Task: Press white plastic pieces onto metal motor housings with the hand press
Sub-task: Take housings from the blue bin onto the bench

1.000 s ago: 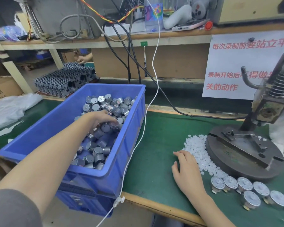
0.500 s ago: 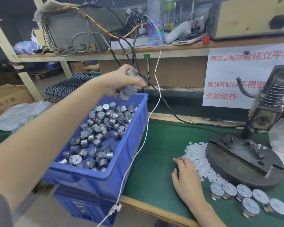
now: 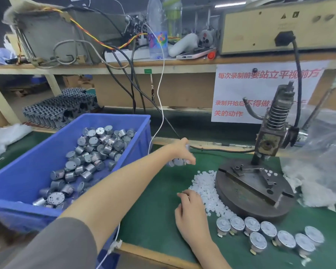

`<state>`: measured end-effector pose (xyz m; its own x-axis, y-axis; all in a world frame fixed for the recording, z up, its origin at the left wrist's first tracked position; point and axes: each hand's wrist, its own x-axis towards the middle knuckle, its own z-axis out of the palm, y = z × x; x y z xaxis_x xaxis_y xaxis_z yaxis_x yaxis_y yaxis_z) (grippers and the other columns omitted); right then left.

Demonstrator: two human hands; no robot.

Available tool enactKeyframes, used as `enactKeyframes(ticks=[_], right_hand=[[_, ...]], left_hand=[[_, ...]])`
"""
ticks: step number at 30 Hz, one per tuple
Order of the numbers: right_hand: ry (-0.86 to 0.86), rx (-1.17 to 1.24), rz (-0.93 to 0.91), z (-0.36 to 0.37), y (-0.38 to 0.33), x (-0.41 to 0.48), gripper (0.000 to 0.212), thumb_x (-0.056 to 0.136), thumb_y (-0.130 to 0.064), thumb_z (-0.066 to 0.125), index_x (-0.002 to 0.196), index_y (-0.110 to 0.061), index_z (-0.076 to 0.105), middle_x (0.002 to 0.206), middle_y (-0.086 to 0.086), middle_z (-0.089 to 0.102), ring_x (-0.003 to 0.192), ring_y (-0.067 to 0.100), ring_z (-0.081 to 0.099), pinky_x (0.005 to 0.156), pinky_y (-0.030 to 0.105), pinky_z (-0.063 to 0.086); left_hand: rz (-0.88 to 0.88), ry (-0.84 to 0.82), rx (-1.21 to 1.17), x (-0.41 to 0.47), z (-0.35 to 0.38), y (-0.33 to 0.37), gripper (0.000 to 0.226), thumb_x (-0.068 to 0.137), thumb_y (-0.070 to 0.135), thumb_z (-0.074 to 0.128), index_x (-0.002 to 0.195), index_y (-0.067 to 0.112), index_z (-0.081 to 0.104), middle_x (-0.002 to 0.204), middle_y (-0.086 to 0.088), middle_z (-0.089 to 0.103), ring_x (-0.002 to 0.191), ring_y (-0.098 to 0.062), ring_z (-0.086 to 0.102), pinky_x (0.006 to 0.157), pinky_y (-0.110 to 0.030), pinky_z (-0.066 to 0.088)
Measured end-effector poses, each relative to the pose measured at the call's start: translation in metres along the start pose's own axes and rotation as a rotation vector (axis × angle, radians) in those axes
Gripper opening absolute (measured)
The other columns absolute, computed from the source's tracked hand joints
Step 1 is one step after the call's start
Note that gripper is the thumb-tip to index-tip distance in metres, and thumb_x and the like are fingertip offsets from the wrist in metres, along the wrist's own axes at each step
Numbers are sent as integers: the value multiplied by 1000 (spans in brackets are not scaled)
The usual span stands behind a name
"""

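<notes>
Housings [image 3: 177,162] in left hand [image 3: 179,149], beside bin [image 3: 144,136]

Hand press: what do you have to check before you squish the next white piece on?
1. Left hand holds motor housings: ok, though blurred.
2. Hand press base free of housings: ok.
3. Base free of stray white bits: not ok, a few lie on it.
4. White plastic pieces beside right hand: ok, fingers at the pile.
5. Piece pinched in right hand: cannot tell.
</notes>
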<state>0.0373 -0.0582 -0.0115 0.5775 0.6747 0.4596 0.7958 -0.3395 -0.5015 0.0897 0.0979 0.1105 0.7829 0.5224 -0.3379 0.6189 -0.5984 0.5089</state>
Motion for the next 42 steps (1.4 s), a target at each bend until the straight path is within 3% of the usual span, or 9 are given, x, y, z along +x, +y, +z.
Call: enactKeyframes(ticks=[5,15,18,22,29,34,37,40,42], right_hand=[[18,-34,0,3,2,2,36,52,3,78,87,-3,70,87,7,65,77,26,65,66,32,56],[11,-39,21,6,2,1,33,56,3,76,87,-3,69,88,7,64,78,27,64,62,33,55],[5,-36,24,5,2,0,30,60,4,74,89,-2,69,90,8,64,79,28,64,65,33,54],[21,-44,16,4,1,1,33,54,4,77,85,-3,69,87,8,64,77,27,65,64,32,55],[12,-34,24,3,2,1,32,55,6,75,85,-1,69,88,10,64,78,28,65,67,33,55],[-2,-11,44,5,5,1,26,67,7,67,93,2,68,96,13,63,88,32,62,77,37,53],[-10,-2,61,5,6,-1,26,70,7,64,96,3,67,99,13,62,92,32,60,81,38,50],[-13,7,84,4,5,-1,26,73,7,63,98,3,66,101,13,61,94,32,58,83,39,49],[-17,1,79,4,5,0,26,71,8,64,97,3,66,100,15,61,93,34,59,82,41,50]], left_hand=[[-125,20,229,9,35,-31,72,69,30,70,129,18,33,125,-9,33,107,-34,48,81,-43,51],[-41,28,505,5,37,-38,70,79,48,59,136,21,31,128,-9,40,111,-35,49,80,-39,45],[-72,-17,598,7,33,-33,69,82,55,52,140,24,29,136,-9,37,123,-35,37,93,-44,38],[62,-35,609,13,39,-30,53,91,44,45,139,27,35,137,-11,38,128,-31,29,103,-44,24],[129,-64,632,17,30,-24,50,93,43,43,140,26,37,144,-9,36,132,-30,28,105,-44,25],[327,140,457,-1,-31,-14,33,92,30,49,118,14,60,125,-7,56,116,-26,50,99,-38,41],[403,482,251,-22,-72,-35,21,89,16,47,96,10,66,97,-3,62,94,-21,56,82,-32,45],[285,753,169,-34,-103,-85,20,87,11,46,88,3,65,85,-4,58,83,-23,53,73,-34,42],[74,705,140,-32,-113,-125,21,88,11,46,94,1,63,89,-8,59,83,-23,52,72,-32,39]])
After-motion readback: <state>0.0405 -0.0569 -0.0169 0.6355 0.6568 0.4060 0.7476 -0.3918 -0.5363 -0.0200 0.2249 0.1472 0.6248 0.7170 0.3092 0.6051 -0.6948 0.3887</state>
